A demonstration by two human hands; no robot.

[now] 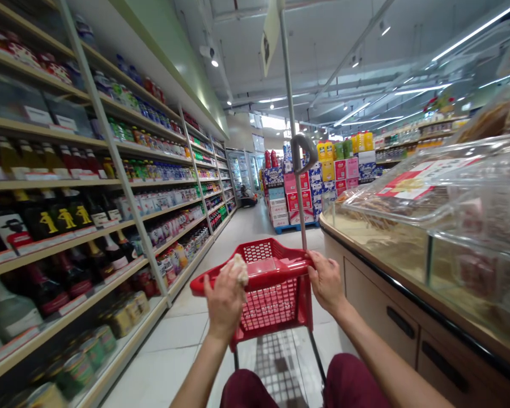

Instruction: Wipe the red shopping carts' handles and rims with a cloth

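Note:
A red plastic shopping cart (pixel 272 306) stands right in front of me, its handle (pixel 266 267) running across at knee height. My left hand (pixel 226 297) presses a crumpled whitish cloth (pixel 239 268) against the left part of the handle, fingers curled round it. The right end of the handle is gripped by my right hand (pixel 326 281), with the thumb on top. A grey metal pole (pixel 295 113) with a curved hook rises from beside the cart's right side. My knees in dark red trousers show below the cart.
Tall shelves (pixel 153 218) of bottles and cans line the left side. A wooden counter (pixel 374 289) with clear plastic food packs (pixel 412 181) stands close on the right. Stacked drink cartons (pixel 297 198) sit on a blue pallet ahead, with white floor tiles (pixel 178 331) between.

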